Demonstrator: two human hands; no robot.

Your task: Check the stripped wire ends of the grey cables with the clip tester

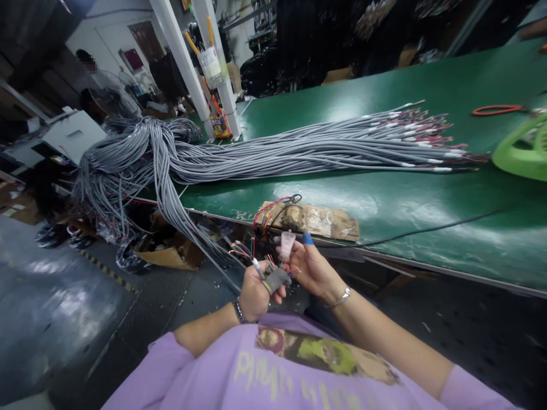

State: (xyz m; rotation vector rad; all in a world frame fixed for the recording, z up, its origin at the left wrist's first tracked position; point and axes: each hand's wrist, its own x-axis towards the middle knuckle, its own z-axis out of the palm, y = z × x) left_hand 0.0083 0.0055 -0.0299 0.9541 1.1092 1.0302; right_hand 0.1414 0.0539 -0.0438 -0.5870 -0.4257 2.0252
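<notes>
In front of my body, my left hand (255, 293) is closed round grey cables (258, 267), whose stripped ends fan out in thin coloured wires (243, 249). A grey cover (277, 280) wraps its thumb. Close beside it, my right hand (314, 272) pinches a small, pale pink, translucent plastic piece (288, 244), with thin wires near its fingers. One of its fingertips wears a blue cover (307, 238). Just beyond the hands, at the table edge, lies a worn wooden block (329, 222) with red and black leads.
A large bundle of grey cables (273, 149) lies along the green table (427, 222) and hangs over its left end. White posts (182, 62) rise behind it. A green basket (523, 149) and an orange-handled tool (496, 110) lie at right. A cardboard box (171, 245) stands below.
</notes>
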